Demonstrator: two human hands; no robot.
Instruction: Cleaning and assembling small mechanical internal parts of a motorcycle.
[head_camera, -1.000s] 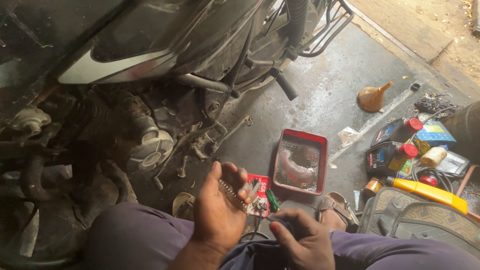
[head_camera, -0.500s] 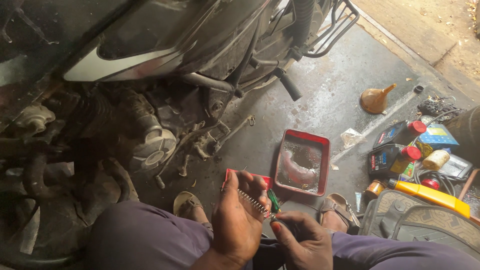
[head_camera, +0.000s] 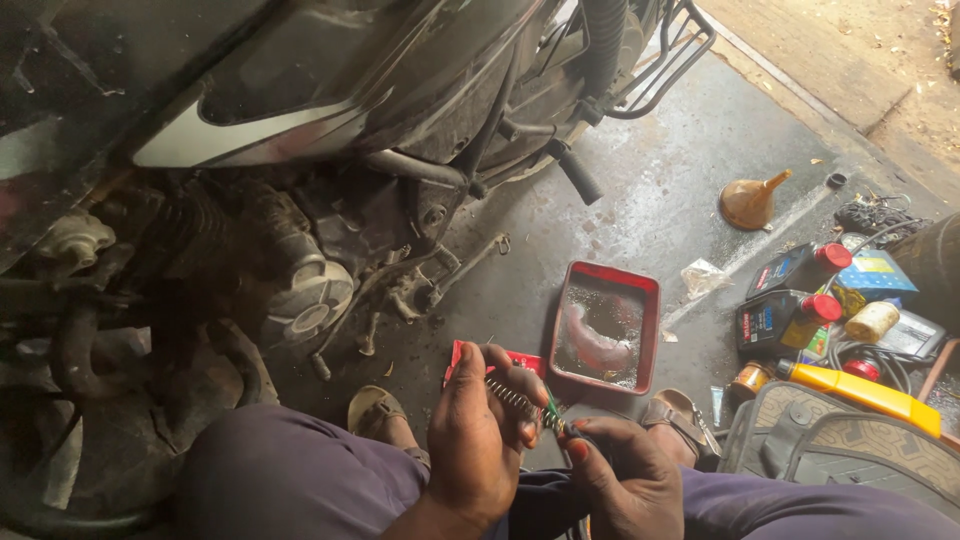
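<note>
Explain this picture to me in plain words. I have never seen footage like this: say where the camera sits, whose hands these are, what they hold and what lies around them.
The camera sits on a person's head and looks down, so the two hands at the bottom are that person's own, above their knees in dark trousers. The left hand and the right hand together hold a small coiled metal spring, the left hand around its upper part, the right hand's fingertips at its lower end. In front stands a motorcycle with its engine exposed. On the wet concrete floor lie a red tray holding liquid, an orange funnel, dark oil bottles with red caps, a yellow bottle and a tyre. The person wears sandals.
</note>
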